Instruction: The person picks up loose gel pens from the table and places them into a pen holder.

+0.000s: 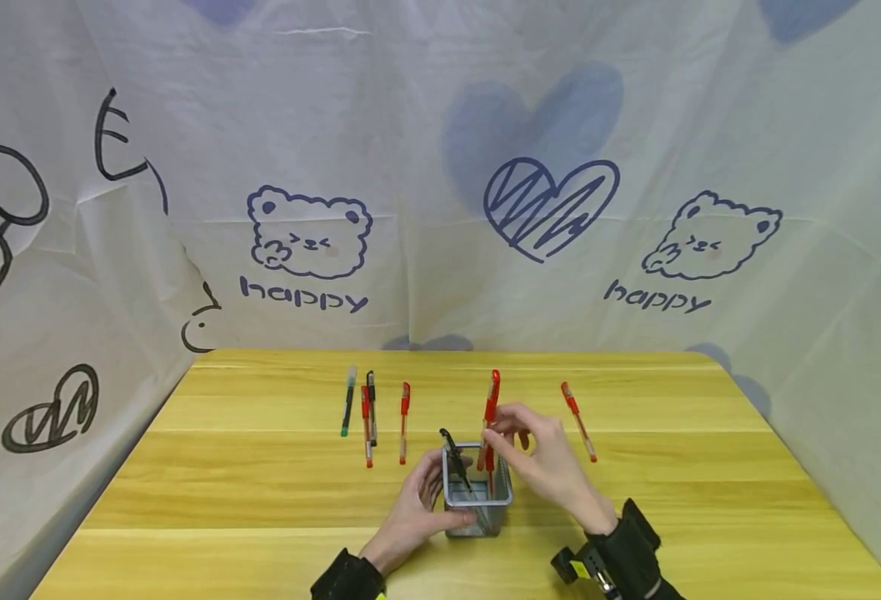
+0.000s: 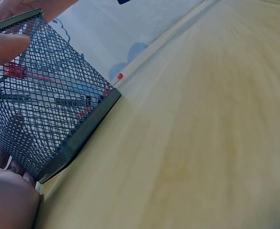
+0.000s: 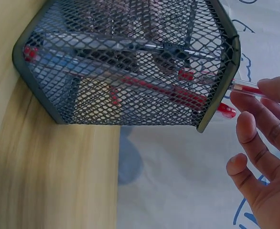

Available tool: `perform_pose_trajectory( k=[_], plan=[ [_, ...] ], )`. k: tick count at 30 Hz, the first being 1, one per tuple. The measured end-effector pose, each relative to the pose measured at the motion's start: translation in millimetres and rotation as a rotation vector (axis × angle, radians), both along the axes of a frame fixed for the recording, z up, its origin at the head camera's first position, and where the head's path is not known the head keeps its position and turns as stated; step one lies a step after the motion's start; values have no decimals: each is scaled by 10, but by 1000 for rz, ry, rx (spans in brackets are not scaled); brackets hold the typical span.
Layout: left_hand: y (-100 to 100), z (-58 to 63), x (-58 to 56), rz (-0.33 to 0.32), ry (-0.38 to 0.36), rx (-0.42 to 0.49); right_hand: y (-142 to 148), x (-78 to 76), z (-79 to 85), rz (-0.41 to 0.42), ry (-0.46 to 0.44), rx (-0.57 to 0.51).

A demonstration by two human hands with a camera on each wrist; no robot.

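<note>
A square metal mesh pen holder (image 1: 498, 518) stands near the front of the table. My left hand (image 1: 413, 510) grips it, thumb across the near side and fingers around its left. Over the rim, my right hand (image 1: 548, 462) pinches a red-capped pen (image 1: 493, 393) between thumb and fingers, cap up. In the right wrist view, the lower end of this pen (image 3: 247, 88) dips inside the holder's rim. A black pen (image 1: 455, 458) leans in the holder, its top past the far left corner. Another red pen (image 3: 188, 98) stands inside, seen through the mesh.
Left of the holder, a green-tipped pen (image 1: 347, 406), a black pen (image 1: 372, 392) and a red pen (image 1: 366, 408) lie close together. One red pen (image 1: 404, 417) lies nearer the holder, another (image 1: 578, 420) to the right. A printed cloth (image 1: 425, 275) hangs behind the wooden table (image 1: 245, 492).
</note>
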State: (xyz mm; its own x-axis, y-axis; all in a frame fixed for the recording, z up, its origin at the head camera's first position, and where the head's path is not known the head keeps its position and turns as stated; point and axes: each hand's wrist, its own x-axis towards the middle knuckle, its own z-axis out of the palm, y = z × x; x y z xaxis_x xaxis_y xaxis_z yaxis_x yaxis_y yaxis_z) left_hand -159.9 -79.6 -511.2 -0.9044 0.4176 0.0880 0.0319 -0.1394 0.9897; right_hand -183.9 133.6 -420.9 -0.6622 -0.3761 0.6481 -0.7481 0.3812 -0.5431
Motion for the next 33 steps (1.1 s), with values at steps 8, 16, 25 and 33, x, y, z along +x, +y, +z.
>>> perform_pose_trajectory(
  k=[8,16,25,33],
  plan=[
    [5,4,4,3,-12,10,-6,17,-1,-28,-1,32],
    [-1,-5,6,15,1,-21,182,-105,-176,-25,89,-75],
    [3,4,7,18,-7,-19,901,-445,-255,-459,-272,29],
    [9,17,20,14,-21,-4,1190,-767,-350,-546,-744,406]
  ],
)
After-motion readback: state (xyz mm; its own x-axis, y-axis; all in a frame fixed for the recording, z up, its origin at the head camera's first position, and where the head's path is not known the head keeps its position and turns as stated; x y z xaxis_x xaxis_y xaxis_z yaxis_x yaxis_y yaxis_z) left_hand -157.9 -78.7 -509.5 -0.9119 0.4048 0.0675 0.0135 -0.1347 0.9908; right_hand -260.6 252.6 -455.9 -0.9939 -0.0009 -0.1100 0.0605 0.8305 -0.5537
